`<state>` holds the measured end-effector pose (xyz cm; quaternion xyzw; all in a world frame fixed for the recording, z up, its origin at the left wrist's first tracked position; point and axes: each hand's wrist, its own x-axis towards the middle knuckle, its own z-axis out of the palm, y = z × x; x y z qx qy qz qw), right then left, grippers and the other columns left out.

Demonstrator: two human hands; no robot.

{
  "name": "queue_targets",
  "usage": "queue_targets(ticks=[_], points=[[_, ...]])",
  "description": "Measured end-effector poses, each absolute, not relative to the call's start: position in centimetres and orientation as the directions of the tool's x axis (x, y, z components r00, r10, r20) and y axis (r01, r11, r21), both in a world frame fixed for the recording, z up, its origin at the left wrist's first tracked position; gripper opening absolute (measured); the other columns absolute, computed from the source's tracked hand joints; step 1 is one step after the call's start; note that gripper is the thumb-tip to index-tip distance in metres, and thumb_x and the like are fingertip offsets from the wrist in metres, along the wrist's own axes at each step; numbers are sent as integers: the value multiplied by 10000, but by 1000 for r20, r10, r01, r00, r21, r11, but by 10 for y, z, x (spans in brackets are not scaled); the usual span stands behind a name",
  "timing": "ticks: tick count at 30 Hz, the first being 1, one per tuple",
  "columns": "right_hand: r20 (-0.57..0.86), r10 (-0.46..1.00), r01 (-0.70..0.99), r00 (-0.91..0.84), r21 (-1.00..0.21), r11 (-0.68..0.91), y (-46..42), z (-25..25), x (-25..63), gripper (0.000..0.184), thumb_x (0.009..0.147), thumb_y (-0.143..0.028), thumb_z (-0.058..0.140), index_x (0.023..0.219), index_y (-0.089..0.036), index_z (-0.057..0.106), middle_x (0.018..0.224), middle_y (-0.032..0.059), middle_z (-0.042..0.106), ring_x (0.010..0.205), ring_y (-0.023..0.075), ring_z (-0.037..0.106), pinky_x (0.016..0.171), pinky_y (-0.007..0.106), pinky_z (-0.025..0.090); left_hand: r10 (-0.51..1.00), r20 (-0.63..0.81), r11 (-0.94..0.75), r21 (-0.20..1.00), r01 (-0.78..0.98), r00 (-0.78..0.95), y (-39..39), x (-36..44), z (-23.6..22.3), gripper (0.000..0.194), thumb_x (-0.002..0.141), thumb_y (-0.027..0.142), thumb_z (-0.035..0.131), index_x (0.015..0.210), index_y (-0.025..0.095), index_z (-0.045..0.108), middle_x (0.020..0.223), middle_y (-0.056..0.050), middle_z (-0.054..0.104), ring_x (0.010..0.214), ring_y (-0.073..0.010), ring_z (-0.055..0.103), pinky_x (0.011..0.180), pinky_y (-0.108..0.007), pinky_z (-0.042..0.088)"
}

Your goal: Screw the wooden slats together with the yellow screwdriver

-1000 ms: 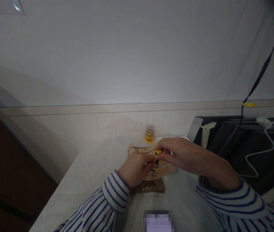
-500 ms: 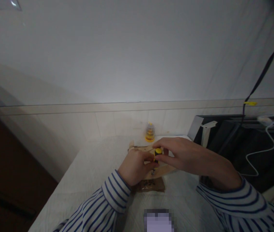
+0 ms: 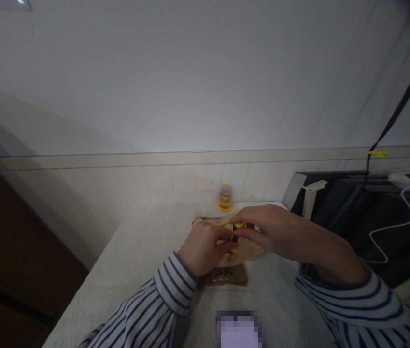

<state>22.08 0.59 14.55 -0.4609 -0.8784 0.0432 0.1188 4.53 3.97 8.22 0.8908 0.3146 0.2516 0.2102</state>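
Note:
A short screwdriver with a black and yellow handle (image 3: 236,234) stands roughly upright between my hands. My right hand (image 3: 272,227) has its thumb and fingers closed around the yellow top. Lower on the same handle, the fingers of my left hand (image 3: 205,247) pinch it from the left. Beneath them lies a light wooden piece (image 3: 250,254), partly hidden by both hands. A small dark metal part (image 3: 230,256) shows at its near side, just under the screwdriver; whether the tip touches it I cannot tell.
A brown packet (image 3: 234,276) lies in front of the wood on the white-covered table (image 3: 128,261). A clear container with a yellow base (image 3: 225,199) stands by the wall. Nearest me is a blurred-out rectangular object (image 3: 239,333). Black panels (image 3: 338,208) and a white cable (image 3: 373,237) are at right.
My right fingers have shifted on the yellow top and now cover more of it. My left hand keeps its hold, and the view has moved slightly.

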Motion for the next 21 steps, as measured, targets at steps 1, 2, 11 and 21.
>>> queue_targets(ticks=[1,2,11,21], points=[[166,824,806,-541,-178,565,6,145,221,214,872,-275,461,892,-170,647,787,50,653,716,174,569,632,291,383,665,317,-715,532,454,676,39,45,82,136,831,238,563,859,185,685,851,-41,694,837,-190,618,783,-286,436],[165,827,810,-538,-171,561,6,146,221,215,872,-276,462,896,-170,648,782,49,651,710,174,569,627,290,381,663,319,-718,530,453,678,39,46,82,141,835,239,557,870,188,684,865,-44,695,849,-193,618,797,-292,434],[169,826,817,-538,-136,560,6,147,222,236,878,-307,459,913,-166,645,761,46,638,691,170,563,612,284,377,617,359,-762,496,417,700,40,45,82,150,844,230,542,903,197,675,1003,-51,676,982,-210,589,866,-316,416],[174,829,822,-531,-132,554,7,146,221,267,886,-350,442,858,-168,634,758,50,635,696,174,562,611,284,369,624,329,-748,512,421,709,40,46,81,176,851,193,511,927,190,670,947,-51,686,914,-198,613,834,-301,440]])
